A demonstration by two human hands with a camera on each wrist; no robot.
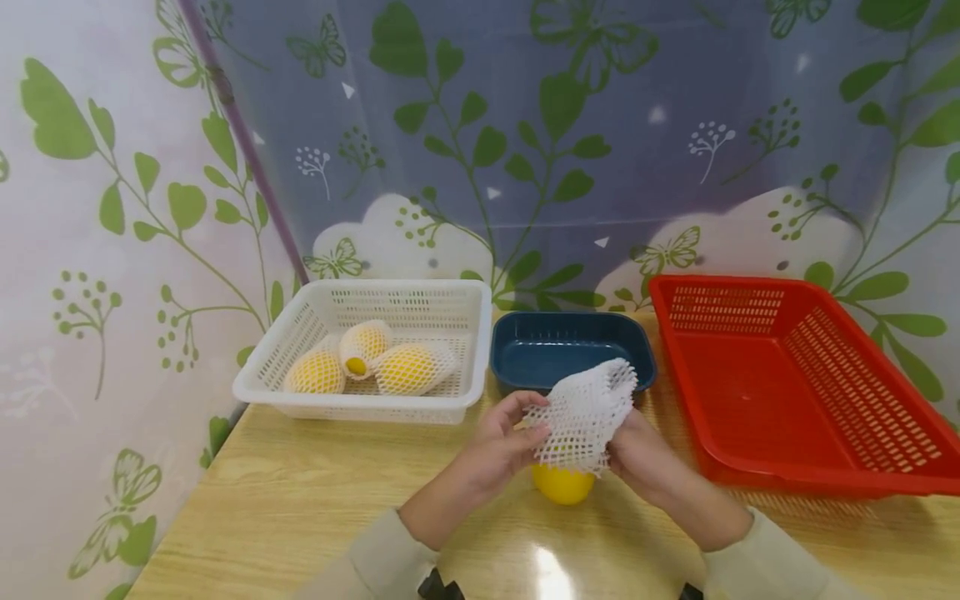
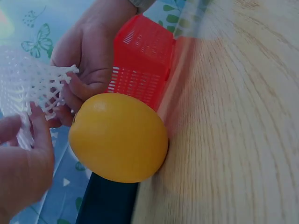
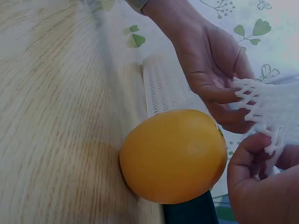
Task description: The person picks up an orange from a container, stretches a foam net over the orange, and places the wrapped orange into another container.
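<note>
A white foam fruit net [image 1: 588, 412] is stretched between both hands above the table. My left hand [image 1: 491, 446] pinches the net's left edge between thumb and fingers. On the opposite side, my right hand [image 1: 647, 457] grips it with curled fingers, seen also in the right wrist view. Under the net's open end, a smooth round yellow fruit [image 1: 564, 486] rests on the tabletop, bare of any wrapping; both wrist views show the fruit [image 2: 119, 137] standing apart from the fingers. The head view hides its upper part behind the net.
At the left, a white basket [image 1: 360, 402] holds three yellow fruits [image 1: 318, 372] in foam nets. A dark blue tub [image 1: 525, 329] stands behind the hands. To the right is a large red basket [image 1: 738, 408]. Patterned cloth [image 1: 465, 192] hangs behind the wooden table [image 1: 300, 500].
</note>
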